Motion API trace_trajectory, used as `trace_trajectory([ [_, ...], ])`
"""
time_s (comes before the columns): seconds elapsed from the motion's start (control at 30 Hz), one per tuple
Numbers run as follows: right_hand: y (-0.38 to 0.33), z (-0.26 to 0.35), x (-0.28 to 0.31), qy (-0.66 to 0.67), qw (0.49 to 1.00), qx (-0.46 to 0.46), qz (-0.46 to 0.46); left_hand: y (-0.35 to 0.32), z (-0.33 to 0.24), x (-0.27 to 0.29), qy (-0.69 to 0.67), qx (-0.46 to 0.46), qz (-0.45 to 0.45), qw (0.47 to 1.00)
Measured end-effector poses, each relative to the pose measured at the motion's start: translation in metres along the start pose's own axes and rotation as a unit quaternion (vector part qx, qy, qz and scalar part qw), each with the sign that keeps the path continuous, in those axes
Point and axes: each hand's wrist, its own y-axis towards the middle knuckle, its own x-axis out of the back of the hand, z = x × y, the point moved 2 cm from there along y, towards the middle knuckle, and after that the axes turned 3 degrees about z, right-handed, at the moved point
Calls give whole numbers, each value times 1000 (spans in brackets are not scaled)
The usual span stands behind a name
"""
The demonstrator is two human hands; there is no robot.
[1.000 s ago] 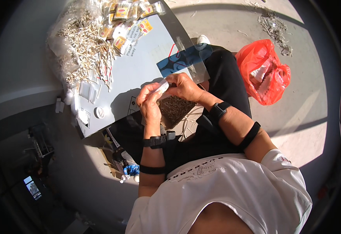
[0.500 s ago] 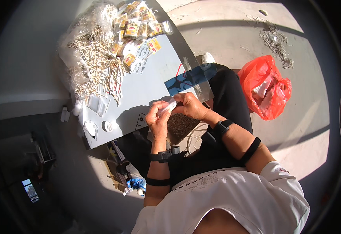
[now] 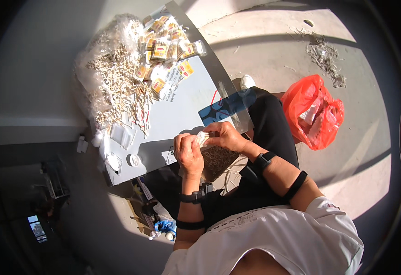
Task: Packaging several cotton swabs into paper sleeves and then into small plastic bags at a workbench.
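Observation:
A small bundle of cotton swabs is held between my two hands above the table's near edge, white tips toward the left. My left hand closes round its left side, thumb and curled fingers pressing on the tips. From the other side my right hand pinches the bundle with thumb and fingertips; part of it is hidden by the fingers. Farther left on the table lies a large heap of loose cotton swabs, partly in a clear plastic bag. Beside the heap are several filled clear packets with yellow labels.
On the grey table stand a small round white container and clear plastic sleeves. A dark blue sheet is at the right edge. Below my hands sits a box of swabs. A red plastic bag is at right.
The bundle has turned in my fingers, so its sticks and tips now show. Both hands stay together around it. The whole view has shifted slightly.

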Motion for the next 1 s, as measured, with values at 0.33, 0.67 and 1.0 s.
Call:
trace_trajectory([
  [0.33,2,0,12,168,976,-123,-68,-31,59,-21,-409,356,-147,827],
  [0.67,5,-1,29,201,931,-115,-280,-10,53,-14,96,171,-15,981],
  [1.0,0,3,33,270,900,-126,-318,-25,24,-40,281,33,262,923],
])
